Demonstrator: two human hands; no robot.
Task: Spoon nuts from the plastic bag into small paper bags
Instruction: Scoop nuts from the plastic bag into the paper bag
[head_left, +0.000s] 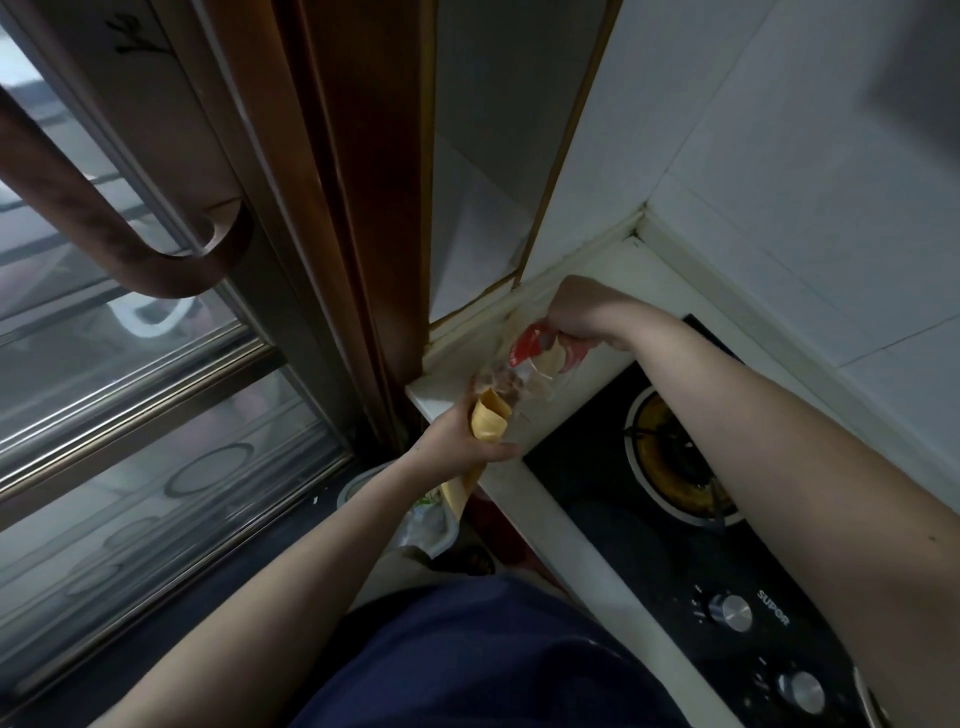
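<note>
White tile walls met at a corner behind a pale counter (498, 499) with a black gas hob (670, 467) set into it, and a brown-framed glass door (156, 364) stood close on the left. At the counter's end, the left hand (457, 441) was curled round a small paper bag (488, 423), holding it mouth-up just off the edge. The right hand (576, 317) pinched the bunched red-and-clear top of the plastic bag (524, 369), tilting it so the nuts (498, 384) sat right at the paper mouth (no spoon showed, so this looked like pouring). The likely trouble was spillage: the paper mouth was narrow and soft, and a sudden slide of nuts could overshoot it and drop down past the counter's edge to the floor, where a bin-like container (431, 519) stood. Room was tight, with the door frame to the left and the hob burner to the right; free space lay mostly toward the person.
</note>
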